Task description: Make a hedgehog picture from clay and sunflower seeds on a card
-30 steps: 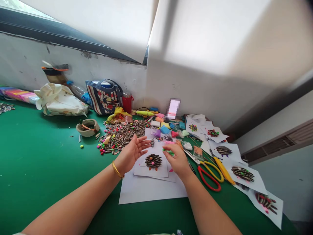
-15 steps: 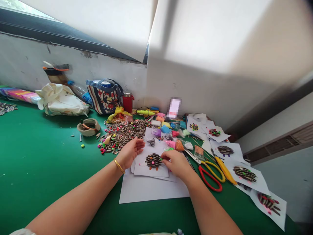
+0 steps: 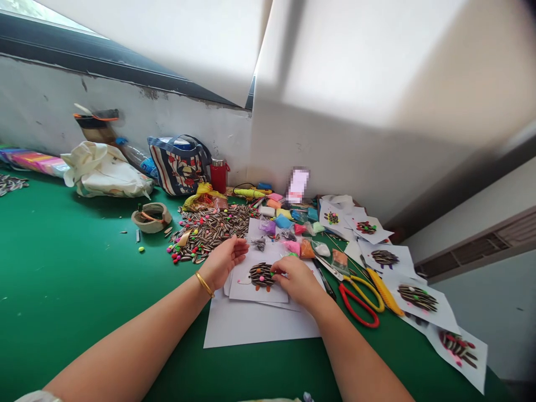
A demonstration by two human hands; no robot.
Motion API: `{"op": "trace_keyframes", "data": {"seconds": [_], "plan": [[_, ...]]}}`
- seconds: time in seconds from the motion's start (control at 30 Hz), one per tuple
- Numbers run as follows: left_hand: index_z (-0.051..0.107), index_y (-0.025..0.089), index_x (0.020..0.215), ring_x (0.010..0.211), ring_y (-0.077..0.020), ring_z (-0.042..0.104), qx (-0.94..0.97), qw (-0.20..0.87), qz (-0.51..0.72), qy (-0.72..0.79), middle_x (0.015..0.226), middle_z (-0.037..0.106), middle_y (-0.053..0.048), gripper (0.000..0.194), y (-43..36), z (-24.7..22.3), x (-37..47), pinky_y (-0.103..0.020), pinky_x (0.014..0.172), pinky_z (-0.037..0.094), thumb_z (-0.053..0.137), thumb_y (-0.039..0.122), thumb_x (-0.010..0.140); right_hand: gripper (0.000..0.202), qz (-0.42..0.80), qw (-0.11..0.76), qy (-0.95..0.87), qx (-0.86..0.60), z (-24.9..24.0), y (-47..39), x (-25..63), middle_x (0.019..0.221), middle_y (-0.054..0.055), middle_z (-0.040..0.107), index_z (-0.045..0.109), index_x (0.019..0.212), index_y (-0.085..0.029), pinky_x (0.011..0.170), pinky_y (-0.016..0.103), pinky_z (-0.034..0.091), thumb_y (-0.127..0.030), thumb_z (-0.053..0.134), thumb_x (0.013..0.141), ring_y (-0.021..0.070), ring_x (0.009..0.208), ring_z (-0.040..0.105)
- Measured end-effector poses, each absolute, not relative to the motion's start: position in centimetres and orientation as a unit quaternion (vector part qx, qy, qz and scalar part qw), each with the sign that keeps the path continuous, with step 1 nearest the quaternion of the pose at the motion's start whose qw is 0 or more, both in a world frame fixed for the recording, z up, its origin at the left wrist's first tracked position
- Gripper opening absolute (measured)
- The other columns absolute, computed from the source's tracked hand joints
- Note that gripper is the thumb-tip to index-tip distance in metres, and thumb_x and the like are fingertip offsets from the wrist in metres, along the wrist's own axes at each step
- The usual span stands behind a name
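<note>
A paper sheet point(image 3: 262, 333) underlies the card point(image 3: 240, 294), probably protecting the bench point(image 3: 176, 363). The right hand point(image 3: 300, 283) has fingertips at a green ball point(image 3: 272, 274) on the card's seed hedgehog point(image 3: 257, 271), grip unclear; the left hand point(image 3: 226, 262) lies loose, empty, beside the card. Seeds point(image 3: 221, 226) heap beyond, likely for easy reach.

Right hand point(image 3: 299, 280) covered the right edge of the seed hedgehog point(image 3: 258, 273); contact between the green ball point(image 3: 272, 274) at its fingertips and the seeds could not be determined. Left hand point(image 3: 226, 262) masked part of the seed pile's point(image 3: 215, 229) near edge. Upright panel point(image 3: 298, 185) was pixelated, unreadable. Grey seeds point(image 3: 12, 184) were cut off at left. Lower-right card point(image 3: 475, 375) was blurred; small details were indistinct.
</note>
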State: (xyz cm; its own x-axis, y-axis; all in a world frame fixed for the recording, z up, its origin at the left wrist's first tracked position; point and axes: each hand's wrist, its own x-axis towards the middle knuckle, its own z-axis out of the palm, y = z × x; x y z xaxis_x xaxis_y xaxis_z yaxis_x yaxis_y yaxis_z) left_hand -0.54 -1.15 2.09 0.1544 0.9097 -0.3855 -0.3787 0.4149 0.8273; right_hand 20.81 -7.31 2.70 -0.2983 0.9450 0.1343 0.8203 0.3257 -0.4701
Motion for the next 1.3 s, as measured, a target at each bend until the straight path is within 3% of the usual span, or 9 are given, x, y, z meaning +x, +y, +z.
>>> {"op": "trace_keyframes", "data": {"seconds": [0.23, 0.5, 1.17, 1.3], "plan": [[0.068, 0.013, 0.089, 0.094, -0.0201, 0.065, 0.284, 0.707, 0.454, 0.462, 0.097, 0.069, -0.013, 0.037, -1.21, 2.22, -0.64, -0.032, 0.086, 0.049, 0.050, 0.046, 0.091, 0.016, 0.160, 0.186, -0.793, -0.557, 2.95, -7.39, 21.22, 0.083, 0.001, 0.066, 0.070, 0.094, -0.023, 0.074, 0.028, 0.041, -0.017, 0.071, 0.078, 0.0178, 0.085, 0.056], [0.067, 0.013, 0.088, 0.092, -0.0199, 0.065, 0.287, 0.707, 0.451, 0.464, 0.095, 0.069, -0.013, 0.035, -1.18, 2.14, -0.62, -0.033, 0.087, 0.049, 0.052, 0.046, 0.090, 0.007, 0.146, 0.185, -0.798, -0.554, 3.01, -7.30, 21.31, 0.082, 0.002, 0.065, 0.072, 0.085, -0.024, 0.075, 0.029, 0.041, -0.019, 0.069, 0.081, 0.0179, 0.086, 0.057], [0.067, 0.013, 0.088, 0.093, -0.0201, 0.065, 0.298, 0.706, 0.448, 0.460, 0.095, 0.069, -0.013, 0.036, -1.20, 2.10, -0.60, -0.033, 0.089, 0.049, 0.054, 0.047, 0.089, 0.008, 0.151, 0.193, -0.801, -0.546, 2.30, -7.11, 21.08, 0.083, 0.002, 0.067, 0.072, 0.087, -0.023, 0.077, 0.029, 0.040, -0.019, 0.067, 0.083, 0.0174, 0.086, 0.057], [0.067, 0.013, 0.088, 0.093, -0.0203, 0.065, 0.299, 0.707, 0.449, 0.457, 0.095, 0.069, -0.014, 0.036, -1.15, 2.02, -0.63, -0.033, 0.089, 0.049, 0.054, 0.047, 0.089, 0.010, 0.161, 0.201, -0.805, -0.535, 2.26, -6.98, 21.55, 0.085, 0.002, 0.068, 0.073, 0.092, -0.023, 0.078, 0.029, 0.042, -0.024, 0.065, 0.085, 0.0176, 0.087, 0.058]]}}
